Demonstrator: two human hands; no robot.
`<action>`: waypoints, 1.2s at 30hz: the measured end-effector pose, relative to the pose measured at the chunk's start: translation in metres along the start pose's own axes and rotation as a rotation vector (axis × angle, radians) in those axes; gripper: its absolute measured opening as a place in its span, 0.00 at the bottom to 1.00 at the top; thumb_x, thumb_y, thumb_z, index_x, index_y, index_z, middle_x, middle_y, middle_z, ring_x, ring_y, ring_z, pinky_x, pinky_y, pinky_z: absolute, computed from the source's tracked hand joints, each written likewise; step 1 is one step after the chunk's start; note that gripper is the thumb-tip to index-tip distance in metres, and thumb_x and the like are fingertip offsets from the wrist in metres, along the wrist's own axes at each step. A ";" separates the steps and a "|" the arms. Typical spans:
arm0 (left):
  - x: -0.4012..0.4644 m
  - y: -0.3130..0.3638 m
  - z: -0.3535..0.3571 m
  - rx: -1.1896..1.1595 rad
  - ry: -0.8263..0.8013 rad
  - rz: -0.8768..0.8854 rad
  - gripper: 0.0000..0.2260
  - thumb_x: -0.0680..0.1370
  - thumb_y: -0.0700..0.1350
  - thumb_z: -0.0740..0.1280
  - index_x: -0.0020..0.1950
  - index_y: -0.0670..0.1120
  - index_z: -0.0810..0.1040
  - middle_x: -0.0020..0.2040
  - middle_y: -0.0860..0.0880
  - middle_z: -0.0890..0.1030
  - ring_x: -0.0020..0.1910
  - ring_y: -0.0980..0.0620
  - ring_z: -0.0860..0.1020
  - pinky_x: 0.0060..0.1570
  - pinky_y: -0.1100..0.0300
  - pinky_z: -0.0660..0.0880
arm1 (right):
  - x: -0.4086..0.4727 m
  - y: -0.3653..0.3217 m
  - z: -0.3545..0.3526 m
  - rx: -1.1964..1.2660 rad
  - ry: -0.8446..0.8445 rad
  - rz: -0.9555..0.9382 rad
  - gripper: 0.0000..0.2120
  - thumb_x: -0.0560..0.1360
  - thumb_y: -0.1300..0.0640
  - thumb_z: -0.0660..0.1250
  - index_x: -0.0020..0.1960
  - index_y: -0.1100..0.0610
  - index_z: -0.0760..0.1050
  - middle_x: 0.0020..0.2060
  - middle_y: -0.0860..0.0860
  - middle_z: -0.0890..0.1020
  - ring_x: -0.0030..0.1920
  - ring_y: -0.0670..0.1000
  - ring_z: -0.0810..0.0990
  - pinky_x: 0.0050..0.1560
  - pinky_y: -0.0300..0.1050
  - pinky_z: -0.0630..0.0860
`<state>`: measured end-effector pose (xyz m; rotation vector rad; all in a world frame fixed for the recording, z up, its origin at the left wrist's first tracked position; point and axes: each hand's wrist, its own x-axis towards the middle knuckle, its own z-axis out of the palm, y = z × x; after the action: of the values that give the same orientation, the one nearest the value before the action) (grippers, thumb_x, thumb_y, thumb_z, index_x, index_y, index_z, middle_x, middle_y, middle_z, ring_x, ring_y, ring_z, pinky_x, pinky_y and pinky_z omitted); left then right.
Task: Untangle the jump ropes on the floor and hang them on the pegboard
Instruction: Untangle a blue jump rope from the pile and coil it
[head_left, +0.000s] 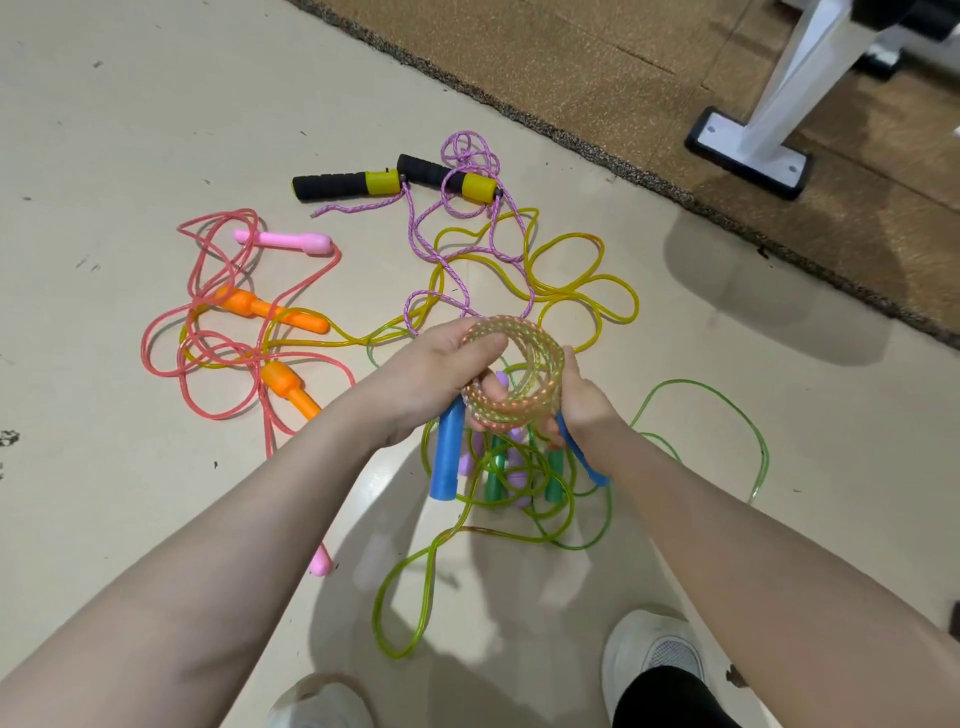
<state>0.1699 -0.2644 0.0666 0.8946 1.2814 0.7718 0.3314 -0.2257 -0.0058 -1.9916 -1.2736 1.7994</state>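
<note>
Ropes are sprawling tangled over a pale floor (104, 130) beside a brown mat (597, 62). Both hands are holding one coil (511, 379) above the pile, the left hand (441, 374) gripping its top, the right hand (582, 402) pinching coil and blue handle (582, 457). If either grip is loosening, the coil is likely springing open and snagging the green rope (701, 387) below.

Brown mat (649, 67), white equipment foot (748, 150), white shoes (652, 654) on pale floor (104, 104).

Coiled rope (511, 379) between both hands, above tangled ropes (498, 483).
</note>
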 end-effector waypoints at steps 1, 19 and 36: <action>0.000 -0.002 0.001 0.056 -0.013 -0.001 0.08 0.81 0.44 0.57 0.49 0.46 0.75 0.26 0.52 0.79 0.25 0.58 0.74 0.28 0.68 0.73 | 0.005 0.005 -0.003 -0.126 0.018 0.023 0.28 0.80 0.40 0.47 0.30 0.57 0.68 0.27 0.54 0.71 0.28 0.52 0.69 0.37 0.48 0.75; 0.026 0.133 -0.001 0.624 0.167 0.312 0.10 0.79 0.47 0.62 0.46 0.42 0.78 0.35 0.48 0.79 0.33 0.53 0.75 0.42 0.57 0.73 | -0.048 -0.158 -0.088 -0.148 -0.442 -0.401 0.09 0.72 0.63 0.68 0.51 0.64 0.76 0.42 0.52 0.81 0.43 0.45 0.79 0.50 0.37 0.76; -0.139 0.430 0.139 0.299 -0.282 0.175 0.05 0.76 0.41 0.68 0.50 0.44 0.75 0.43 0.47 0.80 0.42 0.53 0.78 0.47 0.57 0.76 | -0.396 -0.282 -0.243 0.534 0.092 -0.265 0.18 0.70 0.74 0.63 0.59 0.64 0.71 0.45 0.58 0.79 0.46 0.56 0.80 0.48 0.48 0.77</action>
<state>0.2906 -0.2048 0.5201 1.3224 1.0926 0.5708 0.4499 -0.2200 0.5245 -1.5163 -0.8593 1.6727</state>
